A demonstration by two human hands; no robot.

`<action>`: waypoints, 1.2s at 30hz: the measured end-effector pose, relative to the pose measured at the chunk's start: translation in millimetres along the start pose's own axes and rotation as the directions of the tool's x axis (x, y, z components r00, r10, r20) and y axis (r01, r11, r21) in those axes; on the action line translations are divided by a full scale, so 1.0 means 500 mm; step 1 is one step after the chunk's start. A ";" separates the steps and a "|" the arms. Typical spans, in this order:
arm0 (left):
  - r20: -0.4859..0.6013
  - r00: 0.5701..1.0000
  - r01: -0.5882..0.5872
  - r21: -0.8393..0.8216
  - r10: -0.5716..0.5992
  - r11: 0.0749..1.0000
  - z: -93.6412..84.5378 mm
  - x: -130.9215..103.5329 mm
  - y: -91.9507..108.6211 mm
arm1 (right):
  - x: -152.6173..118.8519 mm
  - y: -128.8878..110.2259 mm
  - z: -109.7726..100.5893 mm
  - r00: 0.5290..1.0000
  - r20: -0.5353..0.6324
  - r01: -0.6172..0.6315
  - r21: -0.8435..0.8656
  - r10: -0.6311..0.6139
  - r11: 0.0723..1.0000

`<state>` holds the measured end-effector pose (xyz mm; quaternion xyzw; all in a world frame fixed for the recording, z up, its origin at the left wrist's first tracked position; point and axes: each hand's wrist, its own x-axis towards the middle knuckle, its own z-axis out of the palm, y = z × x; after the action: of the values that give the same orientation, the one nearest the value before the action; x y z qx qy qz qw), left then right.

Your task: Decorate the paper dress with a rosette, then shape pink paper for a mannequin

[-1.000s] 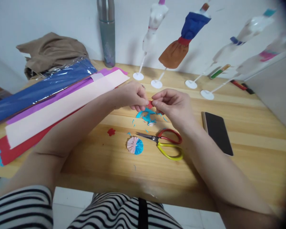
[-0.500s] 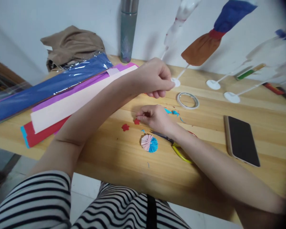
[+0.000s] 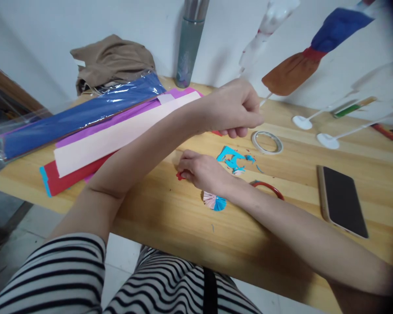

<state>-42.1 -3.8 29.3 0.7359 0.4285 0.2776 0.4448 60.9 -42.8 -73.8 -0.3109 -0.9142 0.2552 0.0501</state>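
My left hand [image 3: 240, 107] is raised over the table with its fingers curled closed; whatever it holds, if anything, is hidden. Lower down, my right hand [image 3: 201, 172] has its fingertips together on a small red paper flower [image 3: 179, 176] at the tabletop. Just below that hand lies a pleated pink-and-blue paper rosette [image 3: 214, 201], partly covered by it. Under my right forearm, only a red handle loop of the scissors [image 3: 268, 188] shows. Blue paper scraps [image 3: 231, 157] lie between my two hands.
A tape roll [image 3: 267, 142] and a phone [image 3: 343, 200] lie to the right. Coloured paper strips [image 3: 85, 152] and a plastic-wrapped blue pack [image 3: 85, 117] lie left. Behind stand a bottle [image 3: 190, 48] and white stands [image 3: 327, 140]; brown cloth [image 3: 114, 61] is heaped there.
My right hand has shifted left across the tabletop, from one red flower to where the other lay, uncovering more blue scraps. My left hand stays closed and raised. The view has shifted slightly.
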 end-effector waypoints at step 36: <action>0.027 0.983 0.177 -0.387 -0.181 0.905 0.060 0.037 -0.025 | -0.164 0.092 -0.180 0.625 -0.621 0.100 0.664 0.473 0.741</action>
<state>-14.3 2.9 5.1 0.5897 0.4328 0.3182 0.6031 174.3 -21.1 -13.3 -0.4510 -0.6191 0.4011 0.5023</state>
